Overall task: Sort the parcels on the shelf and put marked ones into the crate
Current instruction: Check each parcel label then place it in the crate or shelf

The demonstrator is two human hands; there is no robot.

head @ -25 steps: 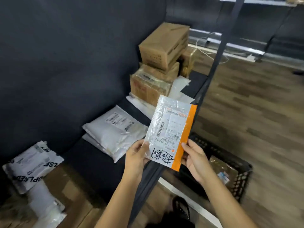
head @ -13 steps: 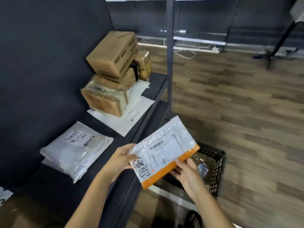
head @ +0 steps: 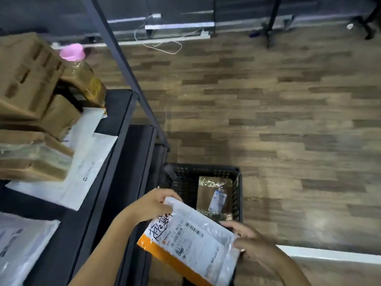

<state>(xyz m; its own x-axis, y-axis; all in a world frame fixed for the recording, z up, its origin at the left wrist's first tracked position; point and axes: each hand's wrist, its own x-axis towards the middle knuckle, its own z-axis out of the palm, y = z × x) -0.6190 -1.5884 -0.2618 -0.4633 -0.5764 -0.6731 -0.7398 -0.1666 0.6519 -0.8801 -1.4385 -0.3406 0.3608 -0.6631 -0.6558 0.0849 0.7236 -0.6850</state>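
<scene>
**Marked parcel held over the crate's near side**

On the far left a grey poly bag [head: 20,244] lies on the shelf [head: 97,203]. Stacked cardboard boxes [head: 26,79] sit on white mailers [head: 82,162] farther along. The shelf's slanted post [head: 127,79] rises just beside its edge. All of these lie well to the side of the drop.

The left hand [head: 152,205] pinches the far left corner of the marked parcel [head: 191,242], and this grip is closed with the fingers curled over the film. The parcel is in the air, near the shelf's front edge, tilted and partly over the near side of the crate [head: 206,170]. It is a thin plastic mailer with an orange strip, a printed label and handwritten black characters. It looks light, floppy and slick, and its contents cannot be made out. Taking it by two opposite edges, as here, should keep it from sagging or sliding.

The black mesh crate stands on the wood floor [head: 288,120]. A brown parcel [head: 214,193] lies flat inside, which leaves room and makes a soft landing. The right hand [head: 251,238] has the parcel's right edge in a closed grip, with the fingers along the edge. The crate's near rim is hidden under the parcel, so the parcel may catch on it.
</scene>
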